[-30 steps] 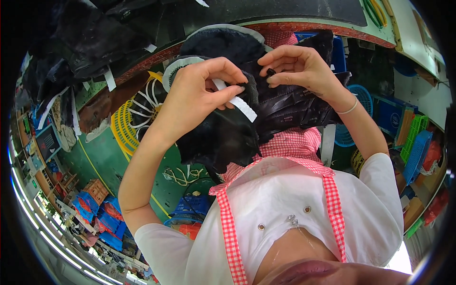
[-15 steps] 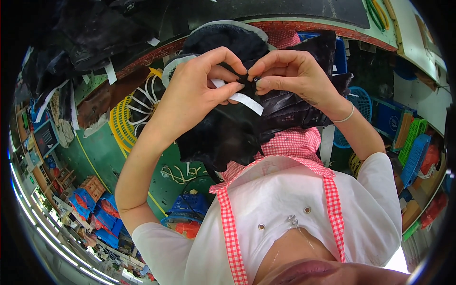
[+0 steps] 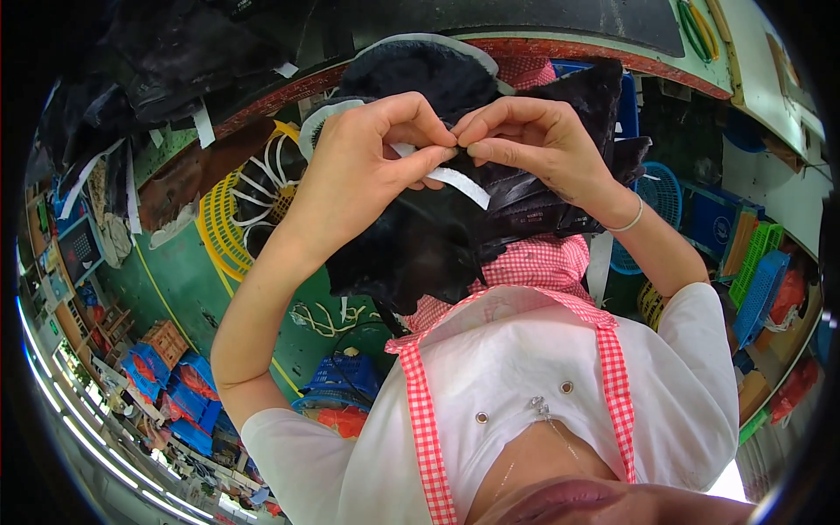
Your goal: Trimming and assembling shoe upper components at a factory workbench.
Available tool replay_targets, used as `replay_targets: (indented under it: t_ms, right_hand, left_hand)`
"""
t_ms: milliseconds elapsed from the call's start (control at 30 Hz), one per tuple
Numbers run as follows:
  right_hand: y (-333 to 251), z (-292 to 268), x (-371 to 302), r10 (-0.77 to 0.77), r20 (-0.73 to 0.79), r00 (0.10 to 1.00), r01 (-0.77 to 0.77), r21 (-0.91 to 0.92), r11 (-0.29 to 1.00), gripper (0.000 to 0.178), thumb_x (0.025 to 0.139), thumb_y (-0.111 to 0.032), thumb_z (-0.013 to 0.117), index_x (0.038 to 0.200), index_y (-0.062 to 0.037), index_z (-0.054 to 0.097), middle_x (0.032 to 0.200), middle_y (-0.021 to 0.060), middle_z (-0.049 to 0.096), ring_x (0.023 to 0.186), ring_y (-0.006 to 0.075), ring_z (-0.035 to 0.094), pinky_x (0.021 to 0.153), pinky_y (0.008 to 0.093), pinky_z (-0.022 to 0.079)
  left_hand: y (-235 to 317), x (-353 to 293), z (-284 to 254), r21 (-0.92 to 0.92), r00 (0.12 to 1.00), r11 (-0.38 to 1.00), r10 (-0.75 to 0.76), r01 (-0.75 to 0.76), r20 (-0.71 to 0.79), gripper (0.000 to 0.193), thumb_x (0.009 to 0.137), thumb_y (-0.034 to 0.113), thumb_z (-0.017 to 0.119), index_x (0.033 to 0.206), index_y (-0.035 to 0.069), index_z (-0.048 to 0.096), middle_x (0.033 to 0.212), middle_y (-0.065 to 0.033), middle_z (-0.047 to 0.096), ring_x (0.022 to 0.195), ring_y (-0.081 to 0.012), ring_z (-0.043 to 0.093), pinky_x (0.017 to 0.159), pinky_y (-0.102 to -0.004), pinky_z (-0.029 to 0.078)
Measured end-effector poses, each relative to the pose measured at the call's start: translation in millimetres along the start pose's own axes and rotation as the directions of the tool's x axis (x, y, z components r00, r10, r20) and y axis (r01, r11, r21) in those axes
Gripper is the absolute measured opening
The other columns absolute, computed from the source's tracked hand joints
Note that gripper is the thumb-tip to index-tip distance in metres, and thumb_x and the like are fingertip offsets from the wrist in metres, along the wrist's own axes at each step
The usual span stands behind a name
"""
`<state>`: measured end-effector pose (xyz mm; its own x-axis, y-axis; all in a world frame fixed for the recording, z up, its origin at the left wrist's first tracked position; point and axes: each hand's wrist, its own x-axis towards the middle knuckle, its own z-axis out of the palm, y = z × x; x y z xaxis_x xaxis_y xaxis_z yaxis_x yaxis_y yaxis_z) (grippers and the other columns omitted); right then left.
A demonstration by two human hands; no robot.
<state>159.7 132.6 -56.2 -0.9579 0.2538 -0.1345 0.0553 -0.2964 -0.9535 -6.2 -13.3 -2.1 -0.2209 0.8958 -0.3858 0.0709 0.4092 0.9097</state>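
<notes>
My left hand [image 3: 372, 162] is closed in a pinch on the dark edge of a black plush fabric piece [image 3: 402, 258], which hangs over my lap. Out of the same hand sticks a white strip [image 3: 462, 186], its free end pointing right. My right hand [image 3: 547, 144] also pinches the fabric edge, thumb against forefinger, and its fingertips meet those of my left. Anything small between the fingertips is hidden. Beneath the hands lie more black fabric pieces [image 3: 534, 210], and a round black piece with a pale rim [image 3: 420, 77] rests just beyond.
A worktable with a red edge [image 3: 643, 66] runs across the far side, with black fabric [image 3: 188, 57] heaped at its left. A yellow basket [image 3: 219, 232] with white-edged pieces stands left, a blue basket [image 3: 658, 197] right. A blue crate [image 3: 346, 378] sits on the green floor.
The fingertips of both hands have come closer and now touch, covering the dark bit that showed between them. The white strip has shifted slightly right.
</notes>
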Motion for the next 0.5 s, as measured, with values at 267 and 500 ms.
replay_targets:
  t_ms: [267,500]
  right_hand:
    - [0,1,0,0.128,0.008,0.992,-0.128,0.14,0.982,0.018,0.09,-0.009,0.069,0.105,0.0008,0.067,0.095,0.0063,0.069,0.085,0.0109,0.066,0.08,0.0244,0.056]
    - [-2,-3,-2,0.218,0.109,0.97,-0.238,0.23,0.944,0.017,0.09,-0.005,0.066,0.106,0.0019,0.066,0.1,0.0086,0.067,0.087,0.0138,0.067,0.079,0.0267,0.056]
  left_hand:
    - [13,-1,0,0.057,0.976,0.978,-0.203,0.2,0.075,0.011,0.092,0.005,0.061,0.101,0.001,0.056,0.084,-0.0059,0.068,0.072,-0.01,0.068,0.058,-0.0206,0.052]
    - [4,-2,-3,0.224,0.995,0.974,-0.051,0.031,0.083,0.012,0.088,0.003,0.064,0.097,0.0,0.059,0.081,-0.0051,0.068,0.071,-0.0087,0.067,0.06,-0.0206,0.052]
